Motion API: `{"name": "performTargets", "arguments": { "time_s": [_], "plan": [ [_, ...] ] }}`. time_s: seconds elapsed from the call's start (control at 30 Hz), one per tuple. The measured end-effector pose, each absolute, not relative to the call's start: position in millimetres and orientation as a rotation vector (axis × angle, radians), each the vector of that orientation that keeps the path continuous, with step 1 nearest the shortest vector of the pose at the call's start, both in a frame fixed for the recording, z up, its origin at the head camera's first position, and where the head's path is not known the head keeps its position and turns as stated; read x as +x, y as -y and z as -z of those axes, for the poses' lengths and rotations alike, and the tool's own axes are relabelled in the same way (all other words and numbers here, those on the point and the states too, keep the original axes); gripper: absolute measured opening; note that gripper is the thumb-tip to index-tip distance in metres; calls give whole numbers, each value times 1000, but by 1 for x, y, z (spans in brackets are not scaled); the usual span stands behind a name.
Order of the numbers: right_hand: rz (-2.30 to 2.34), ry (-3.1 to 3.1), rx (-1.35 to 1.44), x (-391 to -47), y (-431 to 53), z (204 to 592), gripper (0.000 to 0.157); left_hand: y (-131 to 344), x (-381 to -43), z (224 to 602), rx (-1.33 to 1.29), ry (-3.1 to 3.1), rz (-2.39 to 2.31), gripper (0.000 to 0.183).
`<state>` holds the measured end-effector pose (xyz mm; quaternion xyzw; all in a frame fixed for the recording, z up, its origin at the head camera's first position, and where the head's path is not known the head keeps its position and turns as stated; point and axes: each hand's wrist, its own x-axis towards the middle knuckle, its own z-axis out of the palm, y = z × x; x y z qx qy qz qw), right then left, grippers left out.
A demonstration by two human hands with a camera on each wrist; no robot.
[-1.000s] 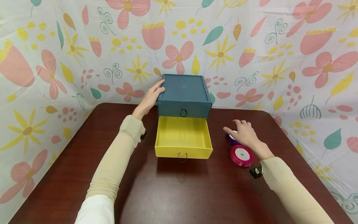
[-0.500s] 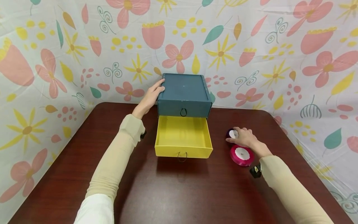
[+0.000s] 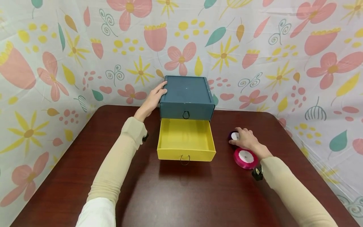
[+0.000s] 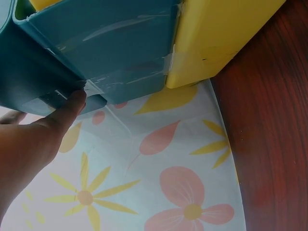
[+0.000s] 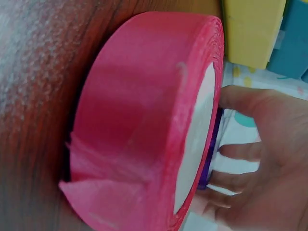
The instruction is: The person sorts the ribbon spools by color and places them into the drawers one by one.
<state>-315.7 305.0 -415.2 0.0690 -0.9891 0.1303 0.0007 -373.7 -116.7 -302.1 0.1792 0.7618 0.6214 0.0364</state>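
A dark blue drawer unit (image 3: 187, 90) stands against the back of the table, its lower yellow drawer (image 3: 185, 154) pulled out under the blue front. My left hand (image 3: 150, 102) rests along the unit's left side and top edge with fingers fairly straight; the left wrist view shows one digit of the left hand (image 4: 33, 144) against the blue side. On the right, a purple ribbon roll (image 3: 234, 136) with a white core is pinched by my right hand (image 3: 249, 141). Just nearer lies a pink ribbon roll (image 3: 245, 158), large in the right wrist view, partly hiding the purple one.
Dark brown table (image 3: 181, 195) with a floral cloth (image 3: 181, 37) hanging behind it and at both sides. A black wire loop (image 3: 185, 160) sticks out from the yellow drawer's front, another loop (image 3: 186, 114) hangs on the blue front.
My right hand has come down from above the purple ribbon roll and taken hold of it. The left hand and the drawer unit stay where they were.
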Motion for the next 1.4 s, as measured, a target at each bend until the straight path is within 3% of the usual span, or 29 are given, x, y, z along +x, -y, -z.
{"name": "performTargets", "arguments": {
  "time_s": [0.6, 0.9, 1.4],
  "plan": [
    [-531, 3013, 374, -302, -282, 393, 69, 116, -351, 284, 552, -2314, -1887, 55],
    [-533, 2987, 497, -287, -263, 373, 70, 115, -373, 304, 560, -2343, -1913, 55],
    [-517, 2912, 605, -271, -234, 332, 66, 117, -376, 304, 573, -2352, -1921, 54]
  ]
}}
